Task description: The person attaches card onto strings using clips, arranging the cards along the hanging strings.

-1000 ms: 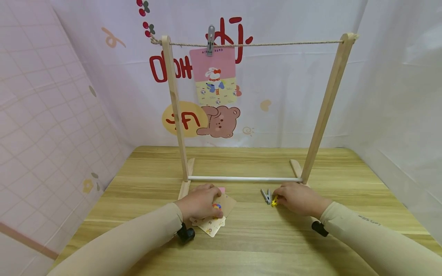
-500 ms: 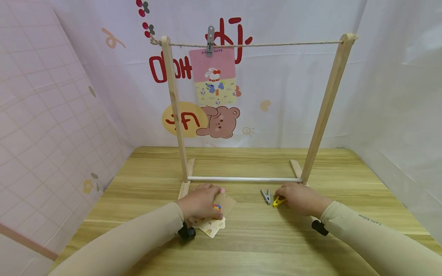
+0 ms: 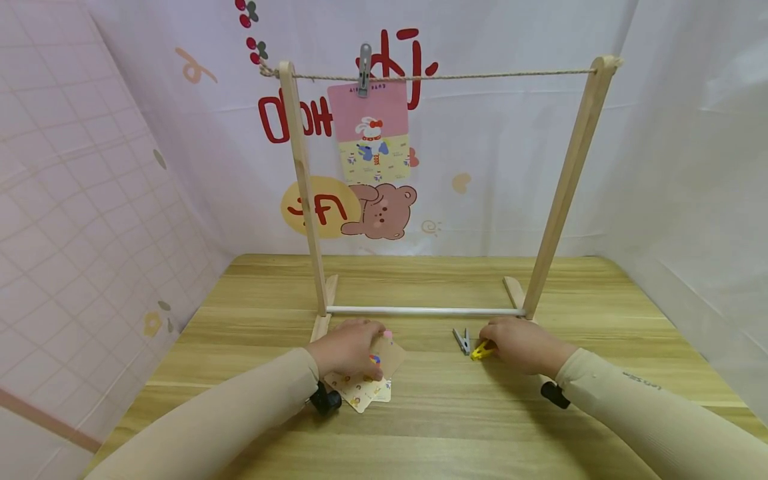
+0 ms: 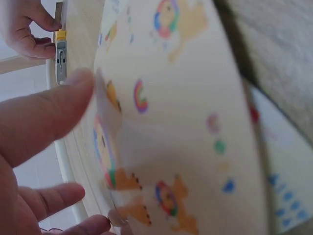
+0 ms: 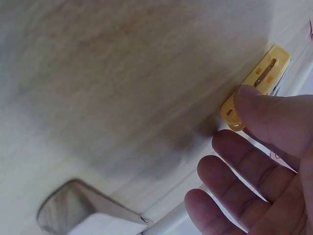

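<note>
My left hand [image 3: 351,347] rests on a small pile of printed cards [image 3: 360,392] near the rack's left foot. It pinches the top card [image 4: 161,122], thumb [image 4: 46,117] on its face and fingers under its edge, so the card bends upward. My right hand [image 3: 521,345] lies by the rack's right foot with a fingertip [image 5: 269,115] on the end of a yellow clip [image 3: 482,350] [image 5: 257,83]; it appears to pinch the clip against the table. A grey clip [image 3: 462,341] lies just left of the yellow one.
A wooden rack [image 3: 303,187] with a rope [image 3: 480,75] across its top stands mid-table. A pink and yellow card [image 3: 371,130] hangs from the rope by a grey clip [image 3: 365,60]. The rack's white bottom rod [image 3: 426,311] runs just beyond both hands.
My left hand has drawn the top card back and lifted its edge. Under my right fingers the yellow clip has turned, and more of it shows to the left.
</note>
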Available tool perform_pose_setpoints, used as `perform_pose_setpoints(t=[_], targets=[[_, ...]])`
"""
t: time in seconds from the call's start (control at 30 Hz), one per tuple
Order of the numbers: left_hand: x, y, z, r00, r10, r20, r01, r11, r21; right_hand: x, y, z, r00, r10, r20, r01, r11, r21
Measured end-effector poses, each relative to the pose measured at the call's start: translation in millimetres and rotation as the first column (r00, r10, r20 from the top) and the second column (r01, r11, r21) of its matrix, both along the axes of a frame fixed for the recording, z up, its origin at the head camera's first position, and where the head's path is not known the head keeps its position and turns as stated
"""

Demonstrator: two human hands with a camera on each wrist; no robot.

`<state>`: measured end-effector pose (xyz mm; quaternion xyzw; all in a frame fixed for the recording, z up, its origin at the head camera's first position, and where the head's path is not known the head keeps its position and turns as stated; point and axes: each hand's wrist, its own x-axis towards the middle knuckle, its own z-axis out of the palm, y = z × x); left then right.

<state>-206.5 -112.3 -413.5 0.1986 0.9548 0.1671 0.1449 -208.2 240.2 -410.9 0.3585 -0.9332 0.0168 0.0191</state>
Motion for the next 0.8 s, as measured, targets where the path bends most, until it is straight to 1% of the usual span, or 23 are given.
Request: perform_pose_setpoints(t=[0.17,0.27,0.4,0.57,0.67,0.8], targets=[[-0.9,-0.2,-0.3,0.999,0.03,-0.013,-0.031,0.999,-0.024,0.1,-0.1,0.2,1.0,0.004,-0.003,-0.004,1.0,0.003],[-0.4,-0.1,-1.2,0.999,0.046,-0.007,-0.047,0.998,-0.033,-0.1,-0.1,0.2,1.0,0.007,-0.002,-0.007,1.0,0.002],[0.4,-0.6,-1.1,0.999,0.047,0.004,-0.047,0.999,-0.028,-0.1,-0.3,0.6,1.0,0.005,0.009,-0.005,1.0,0.003],[0.4,-1.7,3.5,0.999,0.047,0.017,-0.047,0.999,-0.024,0.9,-1.3,1.8,1.0,-0.001,0.017,0.001,1.0,0.002],[0.6,-1.4,5.1,0.997,0.076,0.024,-0.076,0.997,-0.018,1.2,-1.8,2.3,1.0,-0.004,0.02,0.004,1.0,0.002],[1.1,-0.2,2.9,0.994,0.106,0.014,-0.105,0.994,-0.029,0.6,-2.1,2.0,1.0,-0.009,0.024,0.008,1.0,0.008]])
